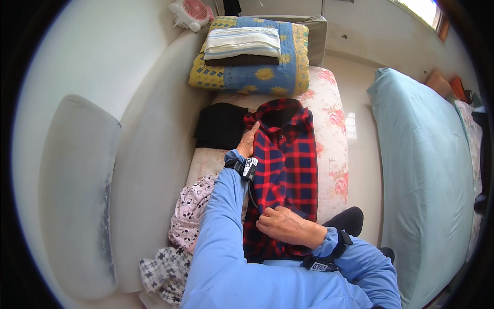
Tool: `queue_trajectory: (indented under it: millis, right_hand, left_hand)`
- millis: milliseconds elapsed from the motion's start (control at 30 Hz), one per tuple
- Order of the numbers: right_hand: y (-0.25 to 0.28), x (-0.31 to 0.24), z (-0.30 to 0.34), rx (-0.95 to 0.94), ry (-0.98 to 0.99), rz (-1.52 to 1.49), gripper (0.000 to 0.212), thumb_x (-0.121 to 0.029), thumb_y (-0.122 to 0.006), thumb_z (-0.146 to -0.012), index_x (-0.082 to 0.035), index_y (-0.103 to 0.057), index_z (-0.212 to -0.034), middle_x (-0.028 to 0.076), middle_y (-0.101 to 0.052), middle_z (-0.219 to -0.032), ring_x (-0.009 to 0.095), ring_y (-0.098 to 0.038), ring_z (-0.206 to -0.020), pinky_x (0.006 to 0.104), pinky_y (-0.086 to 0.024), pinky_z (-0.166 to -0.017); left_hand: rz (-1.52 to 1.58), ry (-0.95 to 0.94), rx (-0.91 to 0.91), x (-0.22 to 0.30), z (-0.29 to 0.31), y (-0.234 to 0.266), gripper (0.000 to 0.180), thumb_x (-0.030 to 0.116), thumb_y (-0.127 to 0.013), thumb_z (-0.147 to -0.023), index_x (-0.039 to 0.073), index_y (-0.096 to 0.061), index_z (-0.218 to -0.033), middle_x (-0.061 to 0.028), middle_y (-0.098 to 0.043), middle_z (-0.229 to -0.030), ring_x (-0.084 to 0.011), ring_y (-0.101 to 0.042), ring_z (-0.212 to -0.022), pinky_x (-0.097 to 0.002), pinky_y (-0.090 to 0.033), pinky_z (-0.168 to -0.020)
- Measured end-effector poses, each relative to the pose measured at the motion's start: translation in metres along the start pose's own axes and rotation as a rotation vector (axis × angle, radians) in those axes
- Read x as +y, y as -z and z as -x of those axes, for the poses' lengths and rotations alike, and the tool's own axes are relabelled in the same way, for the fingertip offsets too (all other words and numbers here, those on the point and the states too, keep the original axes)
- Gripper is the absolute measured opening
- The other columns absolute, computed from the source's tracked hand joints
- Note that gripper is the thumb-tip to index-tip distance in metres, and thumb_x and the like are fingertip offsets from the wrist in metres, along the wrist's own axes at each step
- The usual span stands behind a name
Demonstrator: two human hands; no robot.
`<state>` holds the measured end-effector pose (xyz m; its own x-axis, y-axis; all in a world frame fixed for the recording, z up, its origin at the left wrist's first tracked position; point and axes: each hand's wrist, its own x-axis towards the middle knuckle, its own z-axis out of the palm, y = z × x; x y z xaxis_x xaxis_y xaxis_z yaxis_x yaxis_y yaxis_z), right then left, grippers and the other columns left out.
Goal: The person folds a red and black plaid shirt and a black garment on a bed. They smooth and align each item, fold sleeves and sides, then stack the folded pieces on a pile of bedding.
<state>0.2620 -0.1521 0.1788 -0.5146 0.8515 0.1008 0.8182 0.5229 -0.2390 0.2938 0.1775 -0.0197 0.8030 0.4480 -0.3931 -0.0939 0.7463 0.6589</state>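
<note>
A red and navy plaid shirt [298,175] lies lengthwise in front of me on a bed with a floral sheet, its collar at the far end and its long sides folded in. My left hand [248,141] grips the shirt's left edge near the collar, thumb on top and the other fingers mostly hidden. Closer to me, my right hand [288,226] pinches the cloth at the lower left edge, fingers curled together. Beside my left hand rests a folded black garment [221,125].
A rolled blue and yellow quilt [247,80] carries a white knit garment [242,42] and a dark brown one. Crumpled pink printed cloth [190,213] and black-and-white cloth [167,270] lie left of me. A light-blue covered bed [422,170] stands right; a pink fan [193,13] sits far left.
</note>
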Motion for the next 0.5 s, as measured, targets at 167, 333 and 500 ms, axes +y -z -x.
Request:
queue_trajectory:
  millis: [167,333,500]
  right_hand:
    - [-0.010,0.023,0.006,0.221,-0.044,-0.293,0.027,-0.004,-0.059,-0.074,-0.003,-0.057,-0.101,0.009,-0.058,-0.085,0.029,-0.058,-0.082,0.0378,-0.050,-0.067]
    - [0.004,0.050,0.017,0.275,-0.307,-0.719,0.044,0.008,-0.051,-0.072,-0.004,-0.060,-0.113,0.014,-0.066,-0.100,0.030,-0.065,-0.095,0.0366,-0.052,-0.083]
    - [0.014,0.071,0.016,0.235,-0.317,-0.735,0.044,0.008,-0.049,-0.072,-0.004,-0.061,-0.113,0.014,-0.069,-0.099,0.030,-0.066,-0.094,0.0358,-0.052,-0.083]
  left_hand:
    - [-0.352,-0.089,0.156,0.001,0.004,0.002,0.037,0.011,-0.065,-0.086,0.000,-0.054,-0.119,-0.0130,-0.066,-0.108,-0.0267,-0.065,-0.094,-0.0406,-0.054,-0.085]
    - [-0.258,-0.007,0.089,0.014,0.050,-0.010,0.014,0.015,-0.064,-0.089,0.005,-0.063,-0.099,-0.0083,-0.068,-0.086,-0.0222,-0.067,-0.077,-0.0378,-0.058,-0.076]
    - [-0.400,0.078,0.227,0.008,0.112,-0.004,0.038,0.032,-0.066,-0.089,0.005,-0.055,-0.114,-0.0102,-0.060,-0.097,-0.0265,-0.060,-0.092,-0.0477,-0.054,-0.076]
